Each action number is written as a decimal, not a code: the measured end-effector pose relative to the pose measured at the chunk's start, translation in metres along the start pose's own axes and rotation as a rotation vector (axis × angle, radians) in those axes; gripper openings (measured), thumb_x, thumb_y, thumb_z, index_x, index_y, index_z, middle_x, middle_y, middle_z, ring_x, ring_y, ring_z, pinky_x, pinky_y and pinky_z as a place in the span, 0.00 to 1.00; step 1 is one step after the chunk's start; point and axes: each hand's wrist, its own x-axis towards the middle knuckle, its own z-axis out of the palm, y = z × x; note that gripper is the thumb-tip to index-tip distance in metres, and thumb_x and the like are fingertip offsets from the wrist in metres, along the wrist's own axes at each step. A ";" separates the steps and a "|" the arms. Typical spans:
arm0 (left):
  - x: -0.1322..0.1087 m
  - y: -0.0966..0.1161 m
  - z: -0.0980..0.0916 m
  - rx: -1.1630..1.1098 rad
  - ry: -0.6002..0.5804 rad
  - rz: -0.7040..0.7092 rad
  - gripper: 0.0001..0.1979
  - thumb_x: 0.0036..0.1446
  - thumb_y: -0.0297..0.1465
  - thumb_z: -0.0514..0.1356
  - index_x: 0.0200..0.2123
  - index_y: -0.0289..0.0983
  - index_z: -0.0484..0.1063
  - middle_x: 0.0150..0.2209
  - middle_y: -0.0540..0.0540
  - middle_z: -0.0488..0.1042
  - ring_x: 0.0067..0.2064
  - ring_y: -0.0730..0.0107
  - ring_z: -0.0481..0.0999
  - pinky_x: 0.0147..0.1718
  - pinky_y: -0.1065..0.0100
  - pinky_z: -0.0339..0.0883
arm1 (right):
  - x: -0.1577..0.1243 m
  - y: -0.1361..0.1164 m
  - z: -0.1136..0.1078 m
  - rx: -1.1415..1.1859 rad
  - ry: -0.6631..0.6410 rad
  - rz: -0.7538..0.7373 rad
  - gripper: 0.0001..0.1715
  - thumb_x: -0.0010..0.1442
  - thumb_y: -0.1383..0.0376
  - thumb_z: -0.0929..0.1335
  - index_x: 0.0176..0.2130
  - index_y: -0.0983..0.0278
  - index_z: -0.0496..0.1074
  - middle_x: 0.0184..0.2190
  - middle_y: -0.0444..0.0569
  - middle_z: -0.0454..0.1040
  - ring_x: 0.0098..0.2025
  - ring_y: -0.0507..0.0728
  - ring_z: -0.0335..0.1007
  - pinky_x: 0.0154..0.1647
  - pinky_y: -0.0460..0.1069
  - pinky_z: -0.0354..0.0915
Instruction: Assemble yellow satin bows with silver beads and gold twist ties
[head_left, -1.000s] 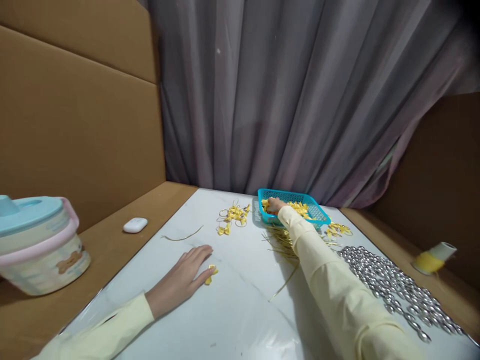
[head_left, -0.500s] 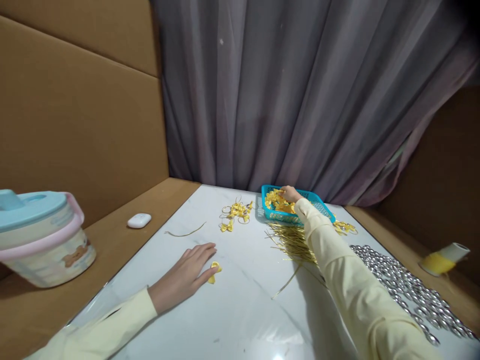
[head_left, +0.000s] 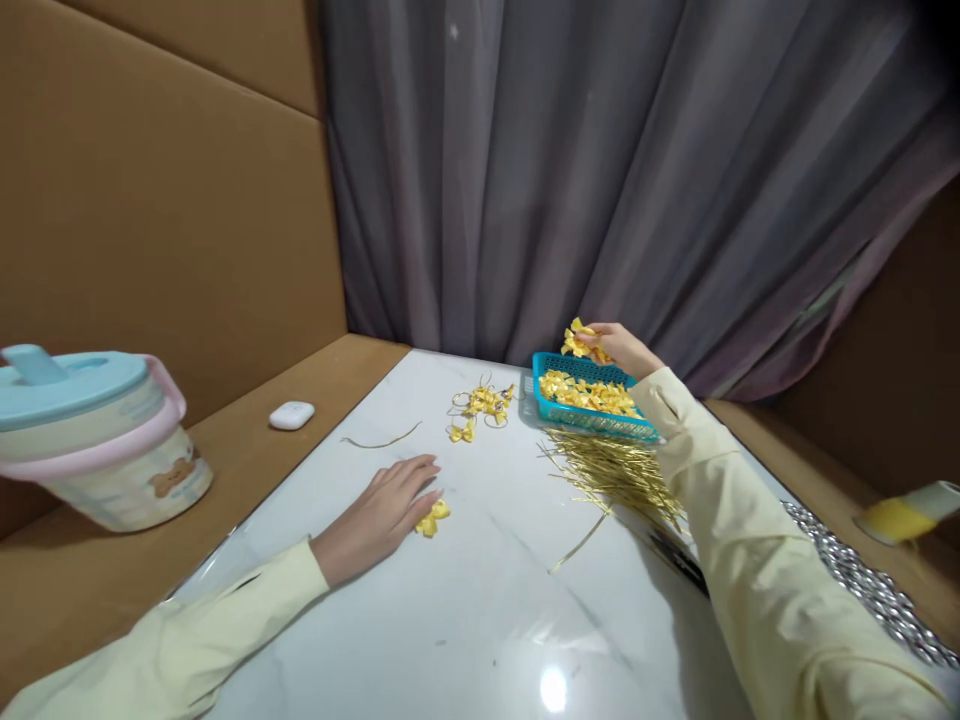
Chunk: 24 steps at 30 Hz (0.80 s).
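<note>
My right hand (head_left: 622, 347) is raised over the back of a blue plastic basket (head_left: 551, 412), its fingers closed around a bunch of yellow ribbon bows (head_left: 579, 341). More yellow bows (head_left: 589, 393) lie inside the basket. Flat on the white table rests my left hand (head_left: 382, 512), fingers stretched out, its thumb at the edge of a single yellow bow (head_left: 433, 518). Beyond it lies a small heap of yellow bows with thin looped cords (head_left: 484, 403). In front of the basket is a bundle of gold ties (head_left: 615, 470), with one loose gold tie (head_left: 581, 542) nearer me.
Many shiny silver pieces (head_left: 870, 585) spread along the right, partly behind my sleeve. A black-handled tool (head_left: 679, 560) lies beside my right forearm. At the far right is a spool of yellow thread (head_left: 900, 515). A white case (head_left: 292, 415) and a blue-lidded bucket (head_left: 112, 490) stand left.
My right hand has lifted out of the basket with a bunch of yellow bows. My left hand stays by the single bow, which now lies more exposed beside the thumb. The view has shifted slightly.
</note>
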 end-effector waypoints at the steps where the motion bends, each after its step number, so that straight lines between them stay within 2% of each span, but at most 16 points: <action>1: 0.001 0.000 0.000 -0.010 0.005 -0.015 0.20 0.64 0.41 0.41 0.52 0.39 0.61 0.57 0.42 0.60 0.58 0.61 0.58 0.54 0.58 0.52 | -0.009 -0.006 0.003 0.039 -0.039 -0.024 0.11 0.62 0.64 0.62 0.41 0.70 0.67 0.26 0.45 0.67 0.20 0.45 0.59 0.18 0.41 0.57; 3: 0.001 0.002 0.000 -0.030 0.002 -0.048 0.20 0.64 0.40 0.40 0.53 0.39 0.60 0.57 0.43 0.60 0.58 0.62 0.57 0.55 0.58 0.51 | -0.032 -0.016 0.014 0.104 -0.140 -0.059 0.10 0.60 0.64 0.64 0.37 0.70 0.68 0.22 0.43 0.65 0.17 0.44 0.56 0.15 0.40 0.52; 6: 0.001 0.004 -0.001 -0.054 -0.024 -0.067 0.21 0.64 0.41 0.40 0.55 0.39 0.58 0.59 0.44 0.58 0.59 0.62 0.55 0.57 0.57 0.48 | -0.073 -0.026 0.040 0.158 -0.290 -0.080 0.11 0.57 0.61 0.67 0.35 0.68 0.70 0.23 0.44 0.67 0.18 0.44 0.57 0.15 0.40 0.52; 7: 0.001 0.005 -0.001 -0.059 -0.035 -0.065 0.22 0.64 0.41 0.39 0.56 0.39 0.57 0.60 0.44 0.56 0.60 0.62 0.55 0.58 0.57 0.47 | -0.086 -0.029 0.049 0.166 -0.369 -0.080 0.11 0.55 0.60 0.68 0.33 0.67 0.70 0.24 0.44 0.68 0.18 0.44 0.57 0.14 0.40 0.52; 8: 0.001 0.005 -0.001 -0.059 -0.045 -0.062 0.23 0.64 0.41 0.39 0.57 0.39 0.56 0.61 0.44 0.55 0.60 0.62 0.54 0.58 0.57 0.47 | -0.098 -0.030 0.059 0.176 -0.504 -0.093 0.12 0.55 0.59 0.67 0.33 0.67 0.70 0.24 0.44 0.68 0.18 0.44 0.56 0.13 0.40 0.51; 10: 0.000 0.005 -0.001 -0.049 -0.069 -0.047 0.24 0.64 0.42 0.39 0.58 0.39 0.54 0.62 0.44 0.52 0.61 0.61 0.52 0.58 0.58 0.47 | -0.116 -0.033 0.078 0.158 -0.693 -0.117 0.13 0.56 0.58 0.66 0.35 0.66 0.71 0.25 0.44 0.69 0.19 0.44 0.57 0.15 0.40 0.55; 12: 0.000 0.004 0.000 -0.035 -0.094 -0.017 0.25 0.64 0.42 0.40 0.60 0.38 0.52 0.63 0.44 0.50 0.62 0.60 0.51 0.58 0.58 0.47 | -0.126 -0.036 0.091 0.109 -0.782 -0.094 0.14 0.56 0.58 0.66 0.36 0.66 0.71 0.26 0.45 0.70 0.22 0.46 0.62 0.16 0.40 0.59; 16: -0.001 0.004 -0.001 -0.022 -0.137 0.039 0.27 0.63 0.43 0.41 0.61 0.36 0.49 0.63 0.43 0.49 0.62 0.59 0.51 0.58 0.58 0.48 | -0.127 -0.042 0.100 0.005 -0.853 -0.113 0.12 0.56 0.61 0.66 0.39 0.66 0.71 0.29 0.46 0.71 0.26 0.48 0.66 0.19 0.40 0.64; 20: -0.003 0.006 -0.002 -0.030 -0.133 0.054 0.27 0.62 0.44 0.44 0.61 0.37 0.51 0.62 0.43 0.53 0.61 0.57 0.54 0.57 0.58 0.51 | -0.123 -0.046 0.092 -0.049 -0.910 -0.154 0.14 0.55 0.65 0.67 0.43 0.65 0.70 0.34 0.47 0.70 0.33 0.50 0.68 0.21 0.39 0.66; 24: -0.004 0.006 0.000 -0.034 -0.135 0.061 0.28 0.61 0.46 0.45 0.61 0.38 0.52 0.61 0.43 0.55 0.60 0.56 0.55 0.56 0.58 0.52 | -0.126 -0.047 0.079 -0.141 -0.877 -0.231 0.15 0.56 0.68 0.64 0.44 0.64 0.71 0.37 0.48 0.71 0.35 0.50 0.68 0.22 0.39 0.67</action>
